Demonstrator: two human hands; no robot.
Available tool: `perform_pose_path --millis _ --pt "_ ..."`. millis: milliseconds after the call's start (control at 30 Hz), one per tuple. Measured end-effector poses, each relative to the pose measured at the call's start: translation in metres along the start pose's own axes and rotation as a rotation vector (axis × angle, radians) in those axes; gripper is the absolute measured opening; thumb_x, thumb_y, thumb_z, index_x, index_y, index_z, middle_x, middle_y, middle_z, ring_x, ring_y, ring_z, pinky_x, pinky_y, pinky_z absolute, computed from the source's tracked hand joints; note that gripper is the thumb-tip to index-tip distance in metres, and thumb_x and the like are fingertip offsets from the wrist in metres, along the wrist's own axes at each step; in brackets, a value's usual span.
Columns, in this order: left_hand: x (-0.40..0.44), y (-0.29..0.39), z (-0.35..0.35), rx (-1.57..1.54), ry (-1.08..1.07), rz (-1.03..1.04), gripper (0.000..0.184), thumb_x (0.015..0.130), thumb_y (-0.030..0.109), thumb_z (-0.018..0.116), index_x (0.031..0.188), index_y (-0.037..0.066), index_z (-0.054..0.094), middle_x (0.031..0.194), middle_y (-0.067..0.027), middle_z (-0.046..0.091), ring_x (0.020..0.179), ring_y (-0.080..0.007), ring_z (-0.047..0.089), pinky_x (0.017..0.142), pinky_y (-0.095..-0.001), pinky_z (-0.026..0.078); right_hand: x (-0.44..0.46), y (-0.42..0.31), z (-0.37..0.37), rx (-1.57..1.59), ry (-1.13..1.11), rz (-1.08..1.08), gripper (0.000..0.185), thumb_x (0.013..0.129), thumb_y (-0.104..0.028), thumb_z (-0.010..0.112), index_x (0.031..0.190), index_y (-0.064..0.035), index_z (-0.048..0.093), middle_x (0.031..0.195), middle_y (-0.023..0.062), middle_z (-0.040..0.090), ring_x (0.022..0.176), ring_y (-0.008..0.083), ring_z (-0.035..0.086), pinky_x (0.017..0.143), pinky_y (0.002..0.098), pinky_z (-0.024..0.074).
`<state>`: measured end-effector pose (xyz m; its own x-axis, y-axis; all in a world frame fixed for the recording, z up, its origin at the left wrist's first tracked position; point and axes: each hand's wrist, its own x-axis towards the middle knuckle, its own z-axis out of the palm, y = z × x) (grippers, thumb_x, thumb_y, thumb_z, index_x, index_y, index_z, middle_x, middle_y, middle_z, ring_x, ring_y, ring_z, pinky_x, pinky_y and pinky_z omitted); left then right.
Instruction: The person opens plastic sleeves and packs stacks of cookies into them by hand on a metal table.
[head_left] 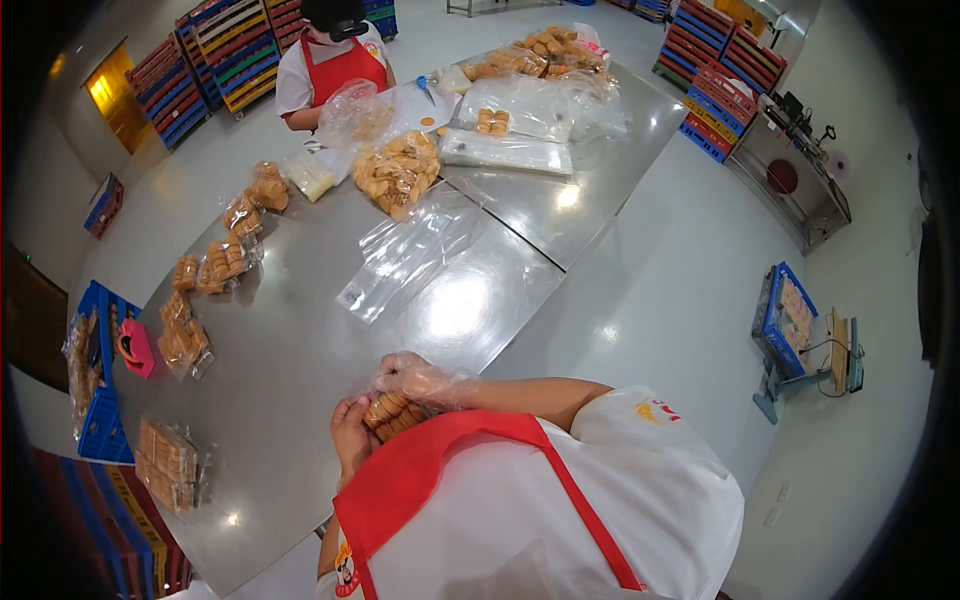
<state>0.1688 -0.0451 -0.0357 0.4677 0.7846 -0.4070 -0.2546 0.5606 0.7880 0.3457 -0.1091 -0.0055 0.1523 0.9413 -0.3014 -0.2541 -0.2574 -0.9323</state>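
Holding a clear bag of round biscuits (pixel 393 413) between both hands, I stand at a steel table (pixel 300 330), the pack just in front of my red apron (pixel 405 485).
My left hand (pixel 350 435) curls around one side of the bag, while my right hand (pixel 406 378) is closed on the plastic at its top (clear film bunches about the fingers). Filled packs (pixel 222 263) line the table's left side, near a pink tape dispenser (pixel 140 352); flat clear bags (pixel 400 262) lie ahead, just beside a larger biscuit bag (pixel 397 172). Beyond stands a co-worker (pixel 345 72).
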Motion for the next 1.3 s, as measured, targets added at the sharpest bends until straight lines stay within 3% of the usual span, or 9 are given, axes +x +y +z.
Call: perform_pose_path --millis 67,333,467,567,600,767,1000,1100,1300 --pt "-0.001 0.000 0.003 -0.020 0.015 -0.002 0.005 0.091 0.004 0.062 0.094 0.000 0.059 0.095 -0.0092 0.064 0.082 -0.0197 0.063 0.079 -0.0348 0.053 0.002 0.004 -0.001 0.012 -0.015 -0.003 0.017 0.092 -0.021 0.064 0.092 -0.0038 0.062 0.085 0.0046 0.058 0.082 0.0147 0.053 0.074 0.0321 0.0453" --pt "-0.001 0.004 0.006 0.020 -0.082 -0.054 0.013 0.091 0.007 0.063 0.101 -0.002 0.061 0.104 -0.0118 0.064 0.097 -0.0221 0.062 0.087 -0.0366 0.052 -0.005 -0.013 -0.006 -0.100 -0.098 0.022 0.022 0.092 -0.026 0.064 0.096 -0.0045 0.063 0.093 0.0064 0.058 0.090 0.0153 0.053 0.081 0.0316 0.0456" --pt "0.004 -0.001 -0.020 -0.080 -0.193 -0.140 0.022 0.093 0.011 0.061 0.109 -0.004 0.062 0.108 -0.0127 0.065 0.103 -0.0230 0.061 0.094 -0.0371 0.049 -0.003 -0.010 -0.018 -0.314 -0.111 -0.017 0.031 0.089 -0.031 0.062 0.104 -0.0050 0.068 0.105 0.0134 0.066 0.098 0.0225 0.061 0.089 0.0356 0.0482" --pt "-0.020 0.023 0.006 -0.069 -0.174 -0.119 0.026 0.094 0.011 0.058 0.112 -0.006 0.064 0.110 -0.0133 0.066 0.104 -0.0220 0.061 0.096 -0.0358 0.047 -0.003 -0.018 -0.012 -0.261 -0.100 0.095 0.028 0.089 -0.027 0.063 0.102 -0.0030 0.068 0.100 0.0110 0.065 0.096 0.0198 0.060 0.086 0.0335 0.0481" --pt "-0.022 0.026 0.010 -0.039 -0.188 -0.089 0.025 0.094 0.009 0.058 0.112 -0.006 0.065 0.110 -0.0133 0.066 0.105 -0.0219 0.061 0.096 -0.0358 0.047 -0.004 -0.019 -0.009 -0.211 -0.099 0.049 0.025 0.090 -0.025 0.063 0.097 -0.0005 0.065 0.090 0.0068 0.063 0.087 0.0145 0.057 0.077 0.0310 0.0480" --pt "-0.022 0.026 -0.001 -0.083 -0.205 -0.114 0.024 0.094 0.009 0.057 0.111 -0.006 0.066 0.110 -0.0122 0.067 0.107 -0.0211 0.060 0.097 -0.0347 0.046 -0.005 -0.017 -0.011 -0.029 -0.239 0.137 0.016 0.090 -0.011 0.060 0.101 0.0009 0.058 0.110 0.0124 0.066 0.102 0.0164 0.059 0.091 0.0320 0.0488" --pt "-0.034 0.035 0.006 -0.004 -0.304 -0.118 0.028 0.092 0.003 0.059 0.118 -0.001 0.065 0.121 -0.0080 0.060 0.119 -0.0195 0.054 0.103 -0.0329 0.042 -0.003 -0.010 -0.021 0.033 -0.246 0.149 0.017 0.089 -0.005 0.057 0.104 0.0022 0.061 0.113 0.0129 0.066 0.107 0.0189 0.059 0.097 0.0328 0.0474" --pt "-0.029 0.015 -0.009 0.421 -0.360 0.243 0.036 0.089 -0.004 0.059 0.125 0.001 0.060 0.129 -0.0074 0.055 0.115 -0.0204 0.057 0.102 -0.0331 0.042 0.004 0.008 -0.033 0.007 -0.243 0.113 0.021 0.089 -0.006 0.055 0.105 0.0020 0.065 0.111 0.0123 0.065 0.106 0.0192 0.059 0.097 0.0327 0.0466" --pt "-0.021 0.005 -0.022 0.471 -0.373 0.315 0.035 0.089 -0.008 0.059 0.121 0.004 0.063 0.131 -0.0085 0.053 0.119 -0.0215 0.055 0.103 -0.0330 0.042 -0.007 0.013 -0.032 0.012 -0.307 0.036 0.024 0.090 -0.008 0.056 0.108 0.0009 0.067 0.111 0.0112 0.065 0.105 0.0197 0.059 0.097 0.0330 0.0463"
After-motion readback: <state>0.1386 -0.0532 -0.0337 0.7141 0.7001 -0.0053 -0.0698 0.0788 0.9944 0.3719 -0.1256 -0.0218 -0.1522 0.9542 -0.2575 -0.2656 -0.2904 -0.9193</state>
